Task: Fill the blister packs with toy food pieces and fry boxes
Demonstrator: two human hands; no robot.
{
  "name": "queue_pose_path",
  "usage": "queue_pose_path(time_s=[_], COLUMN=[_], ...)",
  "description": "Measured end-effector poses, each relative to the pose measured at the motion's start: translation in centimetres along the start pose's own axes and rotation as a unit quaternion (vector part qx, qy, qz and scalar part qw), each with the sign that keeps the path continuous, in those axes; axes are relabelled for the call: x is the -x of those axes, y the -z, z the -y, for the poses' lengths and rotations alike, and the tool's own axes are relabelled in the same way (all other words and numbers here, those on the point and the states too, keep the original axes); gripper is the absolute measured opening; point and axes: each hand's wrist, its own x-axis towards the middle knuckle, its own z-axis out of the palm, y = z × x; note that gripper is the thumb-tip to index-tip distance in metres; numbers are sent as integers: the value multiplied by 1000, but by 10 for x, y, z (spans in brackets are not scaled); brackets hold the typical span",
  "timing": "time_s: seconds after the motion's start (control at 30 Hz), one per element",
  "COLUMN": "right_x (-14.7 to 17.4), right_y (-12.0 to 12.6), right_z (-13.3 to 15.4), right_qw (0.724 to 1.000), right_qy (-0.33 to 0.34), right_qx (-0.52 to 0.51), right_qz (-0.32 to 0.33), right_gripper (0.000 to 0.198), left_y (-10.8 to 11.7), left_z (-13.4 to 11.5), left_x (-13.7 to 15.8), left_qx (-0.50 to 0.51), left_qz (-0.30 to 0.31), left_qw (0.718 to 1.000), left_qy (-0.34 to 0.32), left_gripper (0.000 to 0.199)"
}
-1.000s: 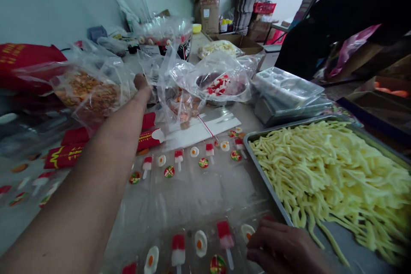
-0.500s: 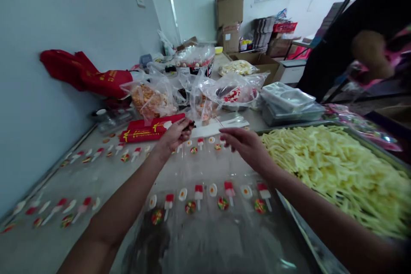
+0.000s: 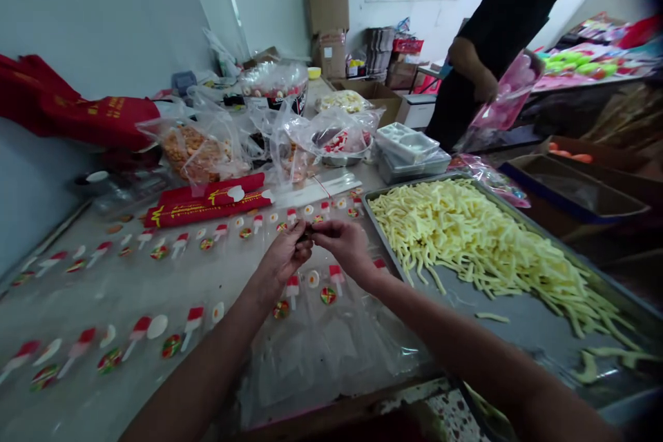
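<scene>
nearest us, clear plastic bags [image 3: 329, 345] lie flat, with a row of popsicle-shaped candies [image 3: 336, 278] and fried-egg candies [image 3: 313, 279] across them. just past that row, our left hand [image 3: 284, 255] has its fingers closed on a small dark piece [image 3: 309, 228]; our right hand [image 3: 346, 245] brings its fingertips to it, though we cannot tell whether they grip. its outline is mostly hidden. we judge it light and perhaps soft, best pinched gently by its edges. to the right, yellow strips [image 3: 440, 221] heap in a metal tray [image 3: 456, 283]. farther on lie red packets [image 3: 207, 209], then a co-worker's hand [image 3: 485, 85] by a pink bag [image 3: 505, 100].
</scene>
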Motion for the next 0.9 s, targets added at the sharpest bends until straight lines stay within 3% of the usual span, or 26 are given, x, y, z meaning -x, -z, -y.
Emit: queue_pose_path(time_s=[0.17,0.27,0.33,0.47,0.57,0.7,0.8,0.9], right_x=[-19,-44,-53,-51,-47,-55,-75,-105], right_y=[51,71,71,61,61,73,90,105], right_z=[0,4,1,-10,-15,-16,-13,-6], right_qw=[990,989,985,958,936,943,957,922], right_qy=[-36,-21,21,122,160,100,20,-11], right_qx=[138,140,155,259,312,318,288,385], right_qz=[-1,37,71,31,39,22,-7,-40], right_gripper=[22,37,44,14,12,11,14,14], left_y=[6,5,2,-3,-6,-17,-21,-13], left_z=[-10,-15,-13,2,17,24,11,-7], left_x=[-19,-45,-62,-84,-92,-98,-106,-115], left_qx=[-45,-40,-27,-19,-18,-25,-58,-109], left_qz=[4,14,35,71,66,55,24,12], left_qw=[999,998,998,994,993,995,995,992], left_qy=[26,36,47,82,92,83,73,57], left_gripper=[17,14,14,19,22,19,17,17])
